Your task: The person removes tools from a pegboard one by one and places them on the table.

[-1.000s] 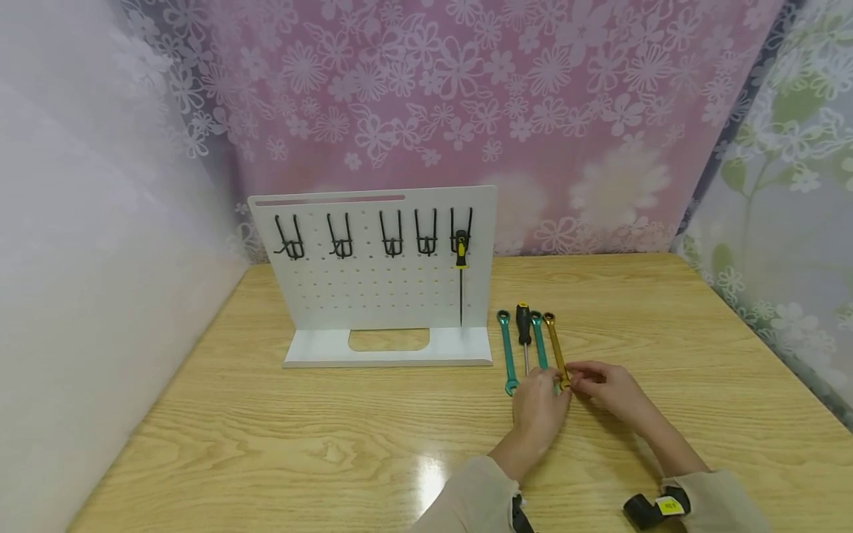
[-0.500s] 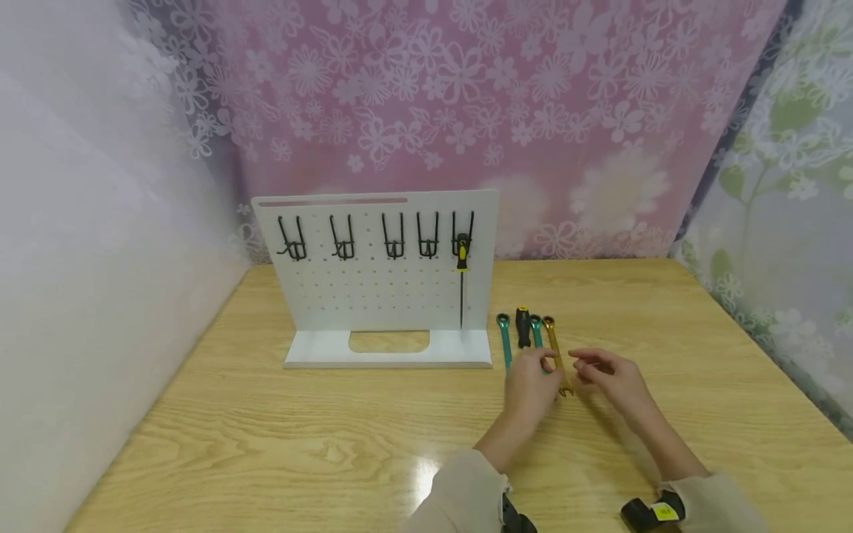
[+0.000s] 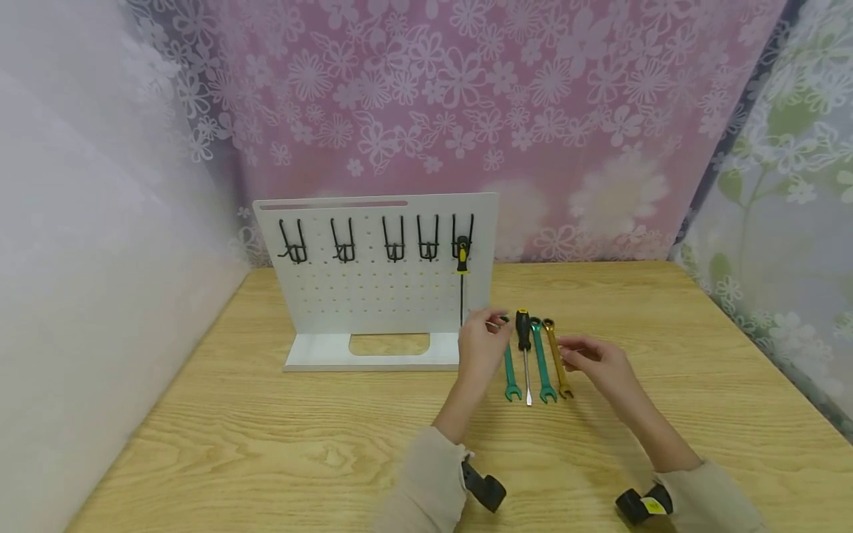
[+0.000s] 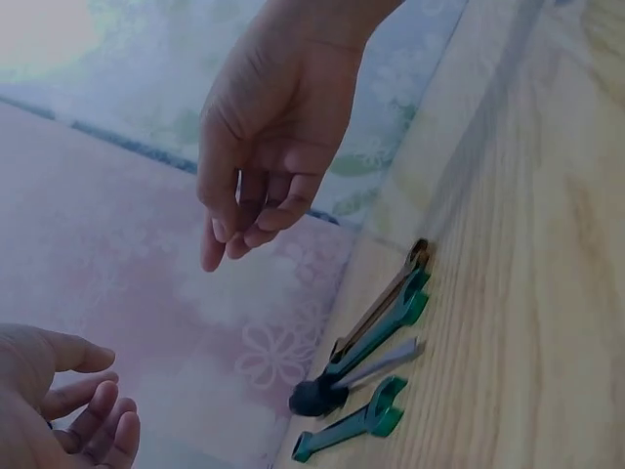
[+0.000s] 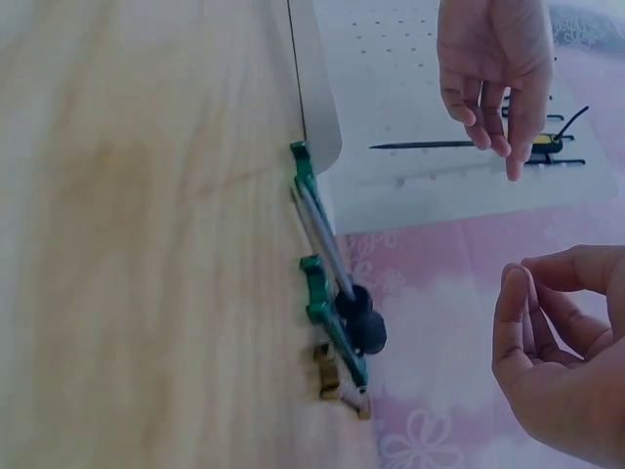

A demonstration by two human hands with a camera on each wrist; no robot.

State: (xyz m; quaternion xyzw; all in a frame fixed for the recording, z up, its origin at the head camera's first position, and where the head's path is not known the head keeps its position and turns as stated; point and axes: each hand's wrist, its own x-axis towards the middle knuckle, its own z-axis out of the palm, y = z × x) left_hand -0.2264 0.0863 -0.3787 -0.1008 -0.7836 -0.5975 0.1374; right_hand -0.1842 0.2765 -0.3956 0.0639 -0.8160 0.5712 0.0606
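Note:
Four tools lie side by side on the table: a green wrench (image 3: pixel 511 376), a black-handled screwdriver (image 3: pixel 523 332), another green wrench (image 3: pixel 543 364) and a gold wrench (image 3: pixel 557 361). My left hand (image 3: pixel 481 346) is raised by the ring end of the leftmost wrench, which it partly hides in the head view. Its fingers are loosely bent, and the left wrist view shows that hand (image 4: pixel 59 405) with nothing in it. To the right of the gold wrench hovers my right hand (image 3: pixel 603 370), thumb and forefinger close together. In the right wrist view this hand (image 5: pixel 566 347) is bare too.
A white pegboard stand (image 3: pixel 313 351) stands left of the tools, with several black double hooks (image 3: pixel 343 244) along its upper part. From the rightmost hook hangs a yellow-and-black screwdriver (image 3: pixel 463 259). Floral curtain fabric (image 3: pixel 426 96) covers the back.
My left hand has moved left and away from the gold wrench's lower end, uncovering the tools' lower ends. My right hand has shifted slightly farther up the table beside the gold wrench.

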